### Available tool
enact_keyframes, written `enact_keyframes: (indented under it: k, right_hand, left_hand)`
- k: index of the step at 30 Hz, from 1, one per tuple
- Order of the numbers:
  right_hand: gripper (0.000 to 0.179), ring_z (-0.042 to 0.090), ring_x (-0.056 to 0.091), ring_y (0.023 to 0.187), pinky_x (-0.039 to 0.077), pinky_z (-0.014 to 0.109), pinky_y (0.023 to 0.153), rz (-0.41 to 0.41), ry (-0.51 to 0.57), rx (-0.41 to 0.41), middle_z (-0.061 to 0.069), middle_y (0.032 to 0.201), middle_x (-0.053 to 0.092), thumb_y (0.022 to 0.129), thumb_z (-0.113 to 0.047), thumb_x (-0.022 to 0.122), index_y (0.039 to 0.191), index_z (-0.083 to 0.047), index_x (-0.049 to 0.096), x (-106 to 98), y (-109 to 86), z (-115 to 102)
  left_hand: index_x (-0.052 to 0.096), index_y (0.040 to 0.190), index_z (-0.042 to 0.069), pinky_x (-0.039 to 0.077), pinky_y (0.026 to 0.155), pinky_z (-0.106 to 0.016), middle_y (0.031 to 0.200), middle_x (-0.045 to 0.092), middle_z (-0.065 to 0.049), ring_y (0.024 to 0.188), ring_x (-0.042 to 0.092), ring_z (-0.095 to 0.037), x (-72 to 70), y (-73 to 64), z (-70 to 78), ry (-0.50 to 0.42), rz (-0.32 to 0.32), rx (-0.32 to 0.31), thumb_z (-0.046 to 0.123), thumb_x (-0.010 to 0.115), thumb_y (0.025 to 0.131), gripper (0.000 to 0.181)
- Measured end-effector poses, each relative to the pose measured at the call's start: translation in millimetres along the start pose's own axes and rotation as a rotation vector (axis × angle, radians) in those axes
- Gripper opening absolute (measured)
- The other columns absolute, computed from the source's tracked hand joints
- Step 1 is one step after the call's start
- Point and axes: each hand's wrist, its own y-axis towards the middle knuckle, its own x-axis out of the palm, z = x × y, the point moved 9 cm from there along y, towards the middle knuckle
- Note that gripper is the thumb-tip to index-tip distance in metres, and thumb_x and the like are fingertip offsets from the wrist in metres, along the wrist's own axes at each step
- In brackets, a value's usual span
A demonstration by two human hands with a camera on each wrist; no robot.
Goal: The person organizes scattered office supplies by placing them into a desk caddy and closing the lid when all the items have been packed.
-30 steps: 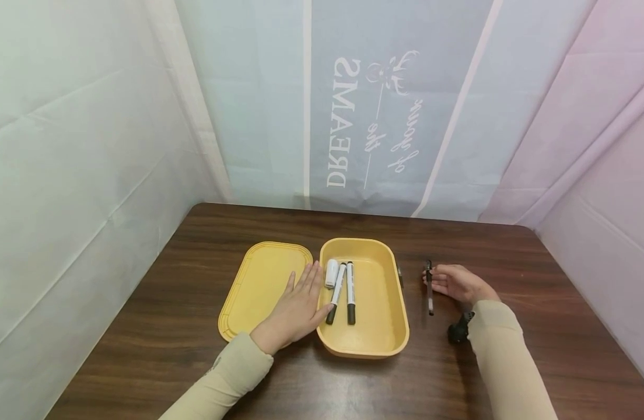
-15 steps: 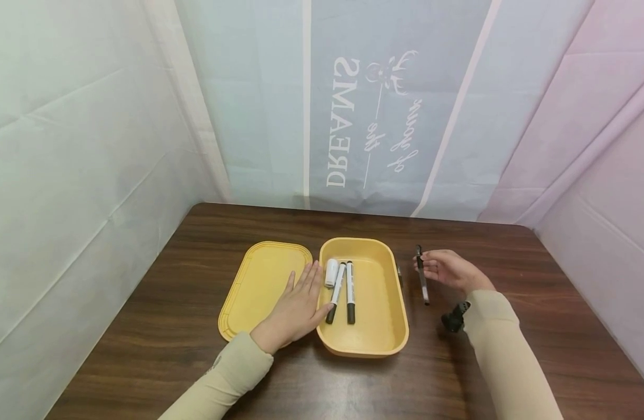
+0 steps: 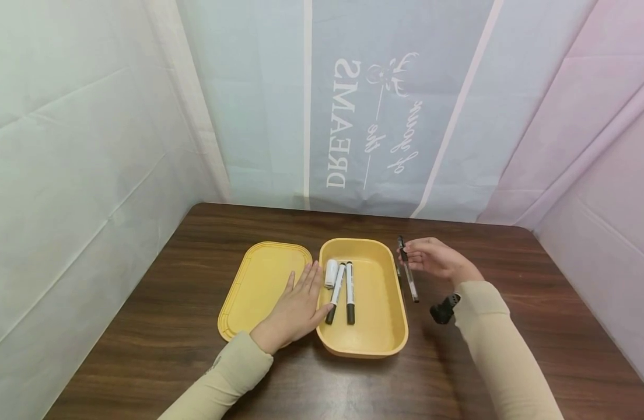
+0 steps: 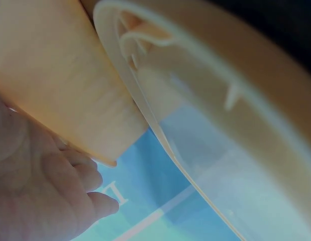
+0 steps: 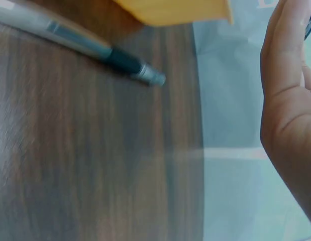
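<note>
Pen [image 3: 409,274] is slanting just beside the right rim of a yellow box [image 3: 380,297], a person's right hand [image 3: 435,258] clamping it between thumb and fingers near its black end. The left hand [image 3: 293,304] is resting, fingers straight, at the box's left rim, next to a yellow lid [image 3: 261,280]. Inside, two black-and-white markers [image 3: 350,291] are lying beside a white object [image 3: 331,273].

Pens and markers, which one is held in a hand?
The clear pen with black ends, held in the right hand. The other pen lies on the table; the white markers lie in the yellow box.
</note>
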Motion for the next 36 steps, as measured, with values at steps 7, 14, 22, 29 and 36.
enact_keyframes:
  k: [7,14,22,29,36]
  right_hand:
    - [0.036,0.012,0.066,0.077,0.054,0.027,0.073,0.03,-0.069,0.026,0.003,0.084,0.069,0.099,0.005,0.037,0.087,-0.007,0.069,16.2,10.1,-5.5]
    - [0.023,0.008,0.057,0.067,0.053,0.025,0.068,0.075,-0.219,0.072,0.0,0.075,0.061,0.096,0.001,0.049,0.087,-0.007,0.068,29.0,21.8,-5.6]
    - [0.007,0.009,0.06,0.061,0.054,0.025,0.065,0.123,-0.407,0.141,0.004,0.069,0.061,0.089,-0.002,0.062,0.089,0.004,0.067,53.2,31.8,-10.6]
    - [0.015,0.013,0.062,0.052,0.055,0.029,0.058,0.231,-0.662,0.216,0.008,0.059,0.063,0.084,-0.004,0.068,0.071,0.004,0.064,69.0,41.9,-12.1]
    - [0.025,0.023,0.065,0.052,0.057,0.038,0.063,0.332,-0.979,0.309,0.01,0.056,0.062,0.079,-0.004,0.072,0.058,-0.004,0.058,74.2,50.8,-6.8]
  left_hand:
    - [0.021,0.147,-0.009,0.014,0.112,-0.055,0.154,0.016,-0.024,0.143,0.013,-0.035,-2.4,-0.1,1.6,0.003,0.008,0.006,0.041,0.041,0.101,0.071]
    - [0.021,0.147,-0.009,0.014,0.112,-0.055,0.154,0.016,-0.024,0.143,0.014,-0.036,-1.9,0.7,2.1,0.011,0.005,0.008,0.04,0.04,0.101,0.07]
    - [0.02,0.148,-0.008,0.012,0.112,-0.055,0.155,0.015,-0.024,0.143,0.013,-0.035,-2.8,0.8,2.0,0.019,-0.008,0.001,0.043,0.037,0.101,0.071]
    - [0.019,0.148,-0.008,0.011,0.112,-0.054,0.155,0.015,-0.024,0.143,0.013,-0.035,-2.2,1.9,0.7,0.005,-0.015,-0.015,0.042,0.039,0.101,0.071]
    - [0.019,0.148,-0.008,0.011,0.112,-0.055,0.155,0.016,-0.024,0.143,0.013,-0.035,-1.1,2.5,0.6,0.01,-0.015,-0.013,0.042,0.039,0.101,0.072]
